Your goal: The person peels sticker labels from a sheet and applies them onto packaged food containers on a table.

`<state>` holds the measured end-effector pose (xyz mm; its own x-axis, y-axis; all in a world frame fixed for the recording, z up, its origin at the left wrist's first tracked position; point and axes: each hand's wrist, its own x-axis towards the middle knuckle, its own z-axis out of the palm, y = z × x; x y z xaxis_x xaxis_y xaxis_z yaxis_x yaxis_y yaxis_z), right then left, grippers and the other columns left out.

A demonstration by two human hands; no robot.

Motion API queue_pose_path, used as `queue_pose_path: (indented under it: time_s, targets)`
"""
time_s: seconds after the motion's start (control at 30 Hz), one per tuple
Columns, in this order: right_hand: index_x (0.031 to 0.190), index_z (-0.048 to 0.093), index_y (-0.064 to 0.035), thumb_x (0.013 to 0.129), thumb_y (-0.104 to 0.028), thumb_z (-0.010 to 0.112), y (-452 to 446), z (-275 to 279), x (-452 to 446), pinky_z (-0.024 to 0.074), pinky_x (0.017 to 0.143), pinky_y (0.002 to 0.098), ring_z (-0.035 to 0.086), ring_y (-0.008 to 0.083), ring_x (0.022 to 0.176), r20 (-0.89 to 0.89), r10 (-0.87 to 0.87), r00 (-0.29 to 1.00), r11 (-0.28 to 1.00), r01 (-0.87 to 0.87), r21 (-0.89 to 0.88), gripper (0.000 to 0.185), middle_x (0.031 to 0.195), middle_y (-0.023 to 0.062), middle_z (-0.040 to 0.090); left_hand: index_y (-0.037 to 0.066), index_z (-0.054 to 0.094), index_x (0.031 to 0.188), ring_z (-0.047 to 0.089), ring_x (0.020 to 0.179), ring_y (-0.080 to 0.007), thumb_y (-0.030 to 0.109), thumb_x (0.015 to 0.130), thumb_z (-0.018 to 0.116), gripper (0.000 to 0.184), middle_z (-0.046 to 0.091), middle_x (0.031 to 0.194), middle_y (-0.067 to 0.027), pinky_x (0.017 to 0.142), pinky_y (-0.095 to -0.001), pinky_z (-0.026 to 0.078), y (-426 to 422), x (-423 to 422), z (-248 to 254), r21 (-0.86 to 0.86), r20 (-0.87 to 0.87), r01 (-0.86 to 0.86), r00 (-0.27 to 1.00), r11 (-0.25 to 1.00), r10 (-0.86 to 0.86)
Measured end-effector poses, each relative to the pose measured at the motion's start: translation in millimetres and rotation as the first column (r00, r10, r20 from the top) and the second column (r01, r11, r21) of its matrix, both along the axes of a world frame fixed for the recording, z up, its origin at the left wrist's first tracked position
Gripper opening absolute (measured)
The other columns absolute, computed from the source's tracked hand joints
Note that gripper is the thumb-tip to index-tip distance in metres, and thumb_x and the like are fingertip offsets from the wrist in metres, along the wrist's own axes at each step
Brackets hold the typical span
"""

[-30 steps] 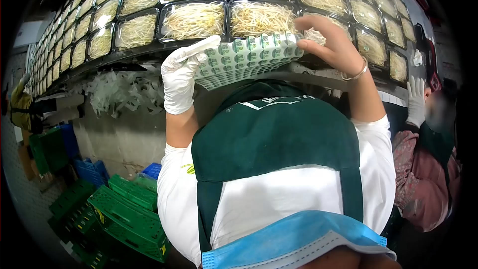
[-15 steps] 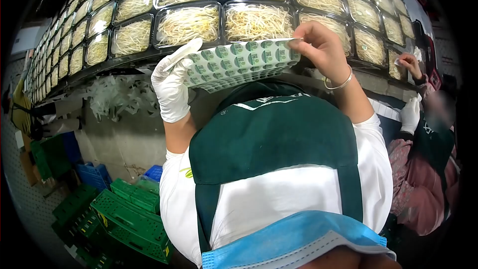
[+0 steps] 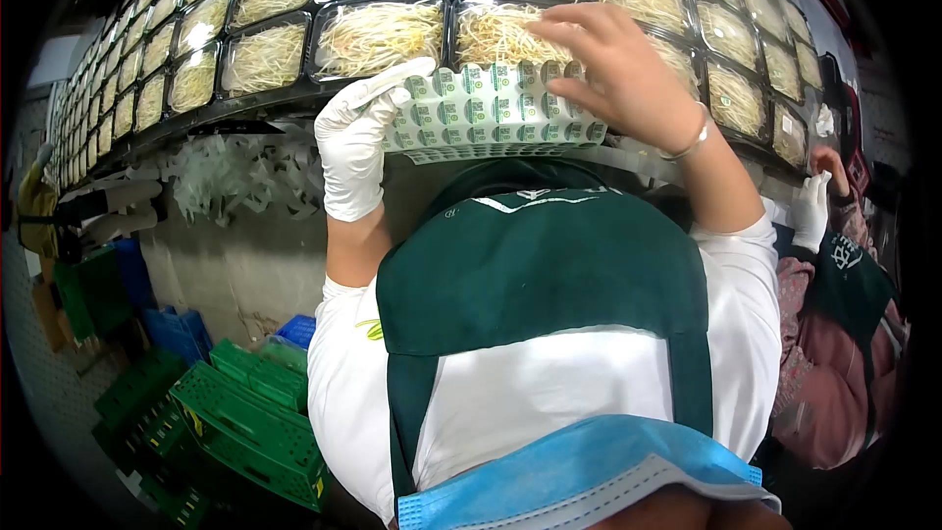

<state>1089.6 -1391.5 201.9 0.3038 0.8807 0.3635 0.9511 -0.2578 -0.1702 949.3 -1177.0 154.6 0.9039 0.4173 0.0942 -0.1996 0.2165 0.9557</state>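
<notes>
One gloved left hand (image 3: 353, 152) is clamped on the sticker sheet (image 3: 481, 116), at the near side of the sprout trays (image 3: 447, 34); the bare right hand (image 3: 643, 83) is spread, so the sheet's unsupported right end could be creased by sagging.

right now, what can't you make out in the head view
All in the head view:
- The wording on the sticker sheet: print too small.
- Whether a sticker clings to the right hand: its fingers are blurred.
- The right end of the sprout tray behind it: that hand covers it.
- The farthest trays in full: cut off by the top edge.
- Whether the co-worker's gloved hand holds anything: too small.
</notes>
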Motion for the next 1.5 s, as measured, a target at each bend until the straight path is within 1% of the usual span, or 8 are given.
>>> queue_pose_path:
  time_s: [0.57, 0.63, 0.7, 0.77, 0.9, 1.13, 1.3, 1.5]
  targets:
    - [0.081, 0.058, -0.0106, 0.074, -0.015, 0.062, -26, -28, 22, 0.0466, 0.058, 0.0295, 0.055, 0.0196, 0.070, -0.312, -0.053, 0.948, 0.954, 0.141, 0.265, 0.010, 0.074, 0.0029, 0.055, -0.009, 0.058, 0.096, 0.060, 0.082, -0.0175, -0.002, 0.076, 0.053, 0.021, 0.062, 0.092, -0.0142, 0.076, -0.0269, 0.046, -16, 42, -20, -0.208, -0.171, 0.016, 0.984, 0.978, -0.053]
    - [0.086, 0.060, -0.0077, 0.079, -0.019, 0.061, -53, -16, 75, 0.0469, 0.062, 0.0264, 0.057, 0.0123, 0.070, -0.545, -0.492, 0.679, 0.791, 0.610, 0.046, 0.013, 0.077, 0.0040, 0.060, -0.009, 0.058, 0.097, 0.060, 0.081, -0.0171, -0.003, 0.076, 0.052, 0.022, 0.062, 0.091, -0.0133, 0.075, -0.0264, 0.046, -11, 47, -29, -0.126, -0.280, -0.116, 0.957, 0.985, 0.077]
    - [0.089, 0.061, -0.0050, 0.080, -0.025, 0.060, -112, -35, 185, 0.0460, 0.064, 0.0248, 0.057, 0.0120, 0.071, -0.683, -0.434, 0.587, 0.716, 0.685, 0.134, 0.022, 0.077, 0.0034, 0.062, -0.009, 0.057, 0.098, 0.060, 0.079, -0.0169, -0.003, 0.075, 0.051, 0.024, 0.062, 0.091, -0.0129, 0.074, -0.0263, 0.047, -9, 46, -27, -0.109, -0.285, -0.115, 0.955, 0.987, 0.080]
    - [0.106, 0.053, -0.0060, 0.071, -0.027, 0.061, -162, -67, 268, 0.0464, 0.068, 0.0355, 0.057, 0.0299, 0.080, -0.522, -0.693, 0.497, 0.597, 0.802, -0.028, 0.042, 0.085, 0.0137, 0.061, -0.010, 0.056, 0.097, 0.060, 0.080, -0.0173, -0.003, 0.074, 0.051, 0.024, 0.062, 0.091, -0.0131, 0.073, -0.0263, 0.047, -8, 45, -25, -0.140, -0.331, -0.135, 0.940, 0.981, 0.082]
    - [0.082, 0.063, -0.0089, 0.073, -0.039, 0.059, -178, -109, 326, 0.0471, 0.068, 0.0368, 0.060, 0.0260, 0.073, -0.238, -0.830, 0.505, 0.541, 0.832, -0.123, 0.031, 0.079, 0.0096, 0.064, -0.010, 0.056, 0.099, 0.059, 0.081, -0.0170, 0.000, 0.077, 0.053, 0.024, 0.062, 0.092, -0.0131, 0.074, -0.0260, 0.046, -4, 42, -23, -0.054, -0.326, -0.183, 0.932, 0.982, 0.156]
    - [0.113, 0.041, 0.0051, 0.073, -0.049, 0.055, -181, -72, 332, 0.0451, 0.079, 0.0396, 0.058, 0.0305, 0.092, 0.071, -0.961, 0.269, 0.207, 0.862, -0.462, 0.069, 0.104, 0.0236, 0.056, -0.010, 0.056, 0.099, 0.059, 0.082, -0.0172, 0.000, 0.078, 0.055, 0.024, 0.061, 0.093, -0.0146, 0.076, -0.0260, 0.046, -4, 41, -19, -0.089, -0.367, -0.250, 0.908, 0.964, 0.202]
    - [0.105, 0.053, -0.0036, 0.071, -0.028, 0.061, -159, -107, 426, 0.0447, 0.071, 0.0358, 0.059, 0.0287, 0.080, -0.555, -0.663, 0.502, 0.592, 0.805, 0.020, 0.042, 0.089, 0.0148, 0.061, -0.010, 0.056, 0.098, 0.060, 0.081, -0.0178, 0.000, 0.078, 0.055, 0.023, 0.062, 0.092, -0.0148, 0.075, -0.0265, 0.047, -7, 44, -14, -0.054, -0.397, -0.307, 0.880, 0.950, 0.261]
    - [0.101, 0.054, -0.0050, 0.074, -0.027, 0.058, -132, -129, 457, 0.0445, 0.071, 0.0364, 0.058, 0.0309, 0.083, -0.124, -0.776, 0.618, 0.628, 0.775, -0.074, 0.036, 0.088, 0.0155, 0.061, -0.010, 0.056, 0.098, 0.060, 0.078, -0.0170, 0.001, 0.078, 0.055, 0.023, 0.062, 0.090, -0.0143, 0.073, -0.0257, 0.047, -9, 39, -6, -0.024, -0.458, -0.379, 0.827, 0.925, 0.326]
